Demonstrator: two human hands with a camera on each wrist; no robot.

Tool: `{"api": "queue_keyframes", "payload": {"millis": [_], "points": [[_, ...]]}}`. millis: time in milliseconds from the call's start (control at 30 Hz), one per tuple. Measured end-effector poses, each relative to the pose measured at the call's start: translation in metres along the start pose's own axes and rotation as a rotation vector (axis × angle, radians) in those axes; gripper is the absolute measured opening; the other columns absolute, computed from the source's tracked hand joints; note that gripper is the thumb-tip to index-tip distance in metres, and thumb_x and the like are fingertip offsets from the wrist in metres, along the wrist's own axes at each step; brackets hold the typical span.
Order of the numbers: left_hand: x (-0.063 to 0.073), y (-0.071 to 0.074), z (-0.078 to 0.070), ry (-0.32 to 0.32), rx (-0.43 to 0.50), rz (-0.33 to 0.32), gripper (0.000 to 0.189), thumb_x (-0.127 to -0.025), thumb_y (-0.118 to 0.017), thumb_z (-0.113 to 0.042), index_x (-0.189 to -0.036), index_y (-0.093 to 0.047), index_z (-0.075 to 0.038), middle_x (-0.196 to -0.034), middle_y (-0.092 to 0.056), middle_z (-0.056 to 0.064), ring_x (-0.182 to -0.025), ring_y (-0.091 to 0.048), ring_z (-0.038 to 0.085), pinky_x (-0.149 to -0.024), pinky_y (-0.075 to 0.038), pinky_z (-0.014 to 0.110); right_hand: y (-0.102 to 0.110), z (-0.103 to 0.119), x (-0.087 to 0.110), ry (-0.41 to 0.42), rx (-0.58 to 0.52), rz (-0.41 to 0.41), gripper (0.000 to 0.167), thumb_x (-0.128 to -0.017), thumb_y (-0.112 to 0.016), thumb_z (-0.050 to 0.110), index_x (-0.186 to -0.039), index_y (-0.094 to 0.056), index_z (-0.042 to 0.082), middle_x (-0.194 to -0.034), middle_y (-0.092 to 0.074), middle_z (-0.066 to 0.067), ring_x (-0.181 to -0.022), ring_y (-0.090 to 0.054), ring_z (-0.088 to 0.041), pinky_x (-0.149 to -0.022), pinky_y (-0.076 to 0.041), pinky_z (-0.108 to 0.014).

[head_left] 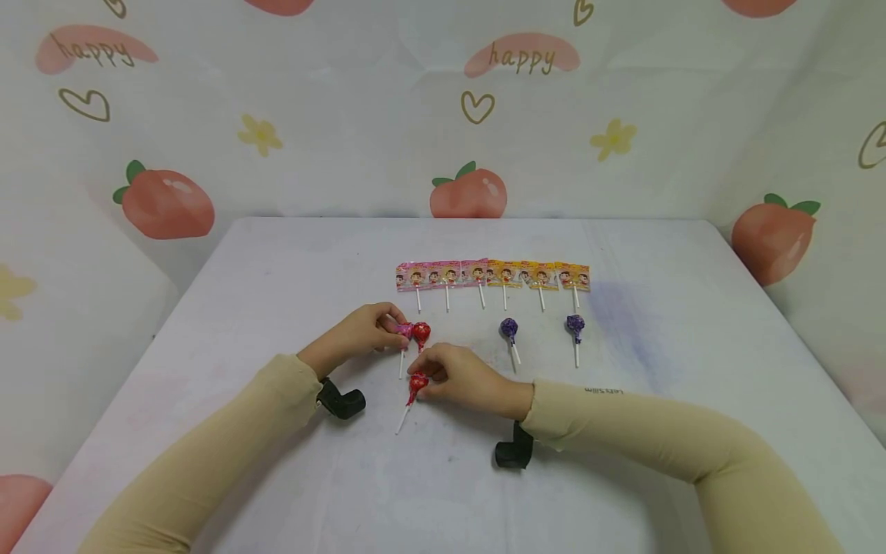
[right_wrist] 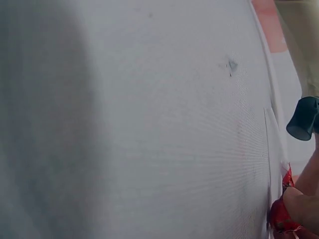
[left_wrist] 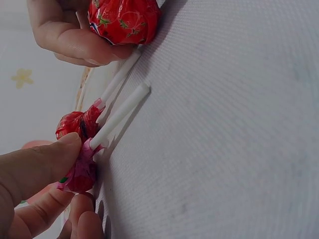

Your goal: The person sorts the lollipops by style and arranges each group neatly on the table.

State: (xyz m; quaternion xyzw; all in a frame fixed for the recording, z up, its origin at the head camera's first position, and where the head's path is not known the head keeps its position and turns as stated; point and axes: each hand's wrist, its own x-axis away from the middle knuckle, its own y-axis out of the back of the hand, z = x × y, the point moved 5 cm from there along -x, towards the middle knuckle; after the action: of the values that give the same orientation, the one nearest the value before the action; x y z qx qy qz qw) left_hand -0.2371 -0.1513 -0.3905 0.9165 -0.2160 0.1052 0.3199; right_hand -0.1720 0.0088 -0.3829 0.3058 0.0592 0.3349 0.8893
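Observation:
My left hand (head_left: 370, 327) pinches a pink-wrapped lollipop (head_left: 404, 332) by its wrapped head, thumb on one side, with the white stick pointing toward me. Right beside it lies a red-wrapped lollipop (head_left: 421, 332), its stick partly hidden behind the right hand in the head view. My right hand (head_left: 464, 377) holds a second red lollipop (head_left: 418, 380) by the head, nearer to me, its stick slanting down to the left. In the left wrist view, the held red lollipop (left_wrist: 124, 21) shows printed strawberries above the pink one (left_wrist: 82, 174).
Behind the hands runs a row of flat-wrapped lollipops, pink packets (head_left: 446, 274) on the left and yellow packets (head_left: 538, 275) on the right. Purple lollipops (head_left: 508, 328) lie to the right, in front of the yellow ones. A patterned cloth (head_left: 360, 92) hangs behind the white table (head_left: 311, 246).

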Motion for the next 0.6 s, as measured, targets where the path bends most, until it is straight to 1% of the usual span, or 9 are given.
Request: {"api": "queue_keyframes", "payload": {"millis": [167, 300, 400, 533, 600], "points": [[0.000, 0.000, 0.000, -0.001, 0.004, 0.002, 0.031, -0.084, -0.075, -0.015, -0.108, -0.059, -0.004, -0.085, -0.058, 0.005, -0.068, -0.050, 0.013, -0.060, -0.043, 0.025, 0.002, 0.001, 0.001, 0.000, -0.008, -0.008, 0.027, -0.083, -0.076, 0.008, -0.110, -0.069, 0.007, -0.100, -0.066, -0.002, -0.091, -0.060, -0.010, -0.084, -0.050, -0.024], [0.000, 0.000, 0.000, -0.002, 0.012, 0.007, 0.030, -0.085, -0.075, -0.015, -0.107, -0.059, -0.004, -0.086, -0.058, 0.005, -0.068, -0.050, 0.013, -0.060, -0.043, 0.025, 0.009, 0.002, 0.001, -0.018, -0.016, -0.037, 0.028, -0.083, -0.075, 0.008, -0.110, -0.069, 0.008, -0.103, -0.067, -0.003, -0.092, -0.064, -0.013, -0.084, -0.052, -0.027], [0.000, 0.000, 0.000, -0.006, 0.010, 0.011, 0.030, -0.085, -0.075, -0.015, -0.107, -0.058, -0.003, -0.087, -0.059, 0.006, -0.068, -0.051, 0.013, -0.060, -0.044, 0.025, 0.019, 0.003, -0.001, -0.044, -0.029, -0.066, 0.028, -0.084, -0.074, 0.007, -0.112, -0.069, 0.009, -0.109, -0.067, -0.005, -0.094, -0.067, -0.017, -0.084, -0.053, -0.029], [0.000, 0.001, 0.000, -0.007, 0.012, 0.010, 0.030, -0.085, -0.075, -0.014, -0.108, -0.058, -0.002, -0.087, -0.060, 0.006, -0.068, -0.051, 0.013, -0.060, -0.044, 0.025, 0.036, 0.008, -0.004, -0.046, -0.044, -0.112, 0.029, -0.085, -0.073, 0.006, -0.113, -0.066, 0.008, -0.114, -0.067, -0.007, -0.095, -0.069, -0.020, -0.084, -0.054, -0.030], [0.000, 0.001, 0.000, -0.008, 0.012, 0.011, 0.031, -0.085, -0.075, -0.014, -0.108, -0.058, -0.002, -0.086, -0.060, 0.006, -0.068, -0.050, 0.013, -0.060, -0.044, 0.025, 0.045, 0.010, -0.005, -0.048, -0.050, -0.141, 0.029, -0.084, -0.074, 0.007, -0.112, -0.065, 0.008, -0.114, -0.067, -0.007, -0.095, -0.069, -0.020, -0.084, -0.054, -0.031]]}}
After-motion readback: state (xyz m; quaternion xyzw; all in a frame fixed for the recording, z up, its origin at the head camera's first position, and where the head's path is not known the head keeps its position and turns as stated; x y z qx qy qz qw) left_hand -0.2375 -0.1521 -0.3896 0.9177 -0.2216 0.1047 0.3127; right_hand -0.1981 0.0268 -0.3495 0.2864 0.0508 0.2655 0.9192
